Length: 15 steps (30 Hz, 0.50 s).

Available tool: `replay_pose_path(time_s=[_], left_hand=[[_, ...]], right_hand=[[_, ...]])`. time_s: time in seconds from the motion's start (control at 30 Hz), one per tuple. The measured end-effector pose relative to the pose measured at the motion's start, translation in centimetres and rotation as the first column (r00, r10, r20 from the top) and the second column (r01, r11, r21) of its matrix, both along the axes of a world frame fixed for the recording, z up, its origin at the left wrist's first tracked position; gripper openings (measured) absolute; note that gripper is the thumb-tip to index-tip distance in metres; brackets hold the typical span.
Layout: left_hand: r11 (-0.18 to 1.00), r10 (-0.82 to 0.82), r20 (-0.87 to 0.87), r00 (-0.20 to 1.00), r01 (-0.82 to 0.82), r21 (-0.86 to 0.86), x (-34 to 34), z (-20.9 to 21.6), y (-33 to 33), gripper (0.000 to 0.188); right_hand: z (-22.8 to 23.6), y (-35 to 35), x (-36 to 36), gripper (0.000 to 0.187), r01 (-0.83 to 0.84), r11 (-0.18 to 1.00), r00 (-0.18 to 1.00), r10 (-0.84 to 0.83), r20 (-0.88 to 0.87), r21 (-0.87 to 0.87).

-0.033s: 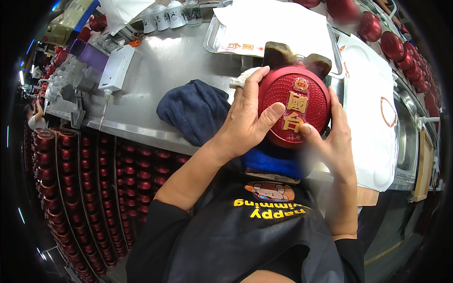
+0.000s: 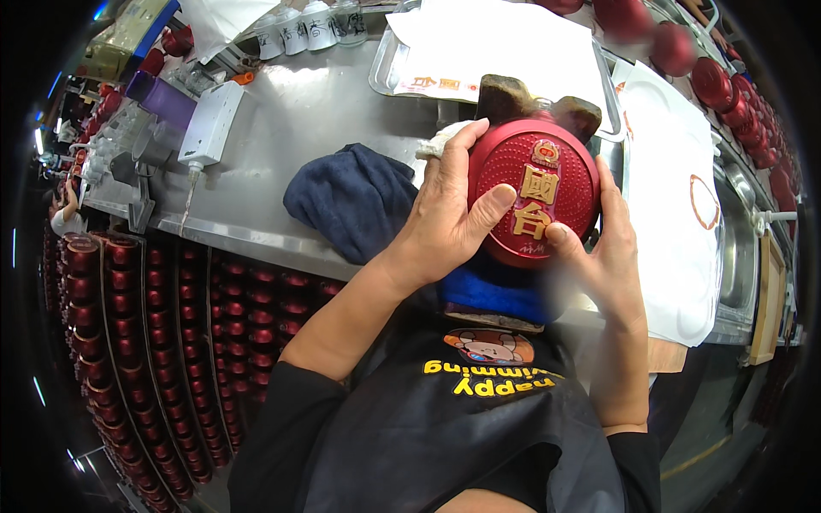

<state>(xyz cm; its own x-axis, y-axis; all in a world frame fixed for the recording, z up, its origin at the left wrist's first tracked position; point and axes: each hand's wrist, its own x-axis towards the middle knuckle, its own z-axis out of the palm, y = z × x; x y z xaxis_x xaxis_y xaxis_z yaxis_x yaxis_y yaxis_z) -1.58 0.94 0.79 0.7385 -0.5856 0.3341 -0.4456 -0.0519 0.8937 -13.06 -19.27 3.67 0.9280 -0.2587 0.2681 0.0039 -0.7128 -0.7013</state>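
We look down on two bare hands and a red round vessel [image 2: 503,158], held just right of the centre of the frame. Its broad face, turned up toward us, is studded with small raised dots and carries large gold raised characters down the middle, with a small gold emblem above them.

The left hand [image 2: 451,209] clasps the vessel's left edge, its thumb lying across the face near the characters. The right hand [image 2: 605,256] clasps the right edge, its thumb tip against the lowest gold character; a blur covers part of this hand. The two hands are apart, with the vessel clamped between them.

Just above the vessel we see two dark, worn blocks [image 2: 505,96]; just below it is a blue pad [image 2: 492,295]. A crumpled navy cloth [image 2: 349,201] lies left of the left hand on a steel table [image 2: 282,120].

At the top, white paper [image 2: 505,38] covers most of a metal tray [image 2: 384,64]. Toward the upper left we find a white box [image 2: 214,120], a purple container [image 2: 168,101] and small clear bottles [image 2: 318,26]. Racks of red vessels [image 2: 162,342] fill the lower left. On the right lies a white sheet [image 2: 667,162] beside a steel sink [image 2: 737,248]. A black apron [image 2: 445,436] with a cartoon and yellow lettering fills the bottom centre.
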Motion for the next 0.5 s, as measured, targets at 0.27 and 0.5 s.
replay_pose_path(time_s=[0.27, 0.5], left_hand=[[1.0, -0.004, 0.005, 1.0, 0.004, 0.001, 0.04, -0.02, 0.0, 0.078], [1.0, 0.001, 0.009, 1.0, -0.001, -0.013, 0.0, -0.24, -0.14, 0.082]], right_hand=[[-0.37, 0.4, 0.01, 0.101, 0.036, 0.999, 0.999, -0.036, 0.002, -0.041], [-0.24, 0.03, 0.06, 0.097, -0.002, 0.999, 1.0, 0.002, 0.01, 0.038]])
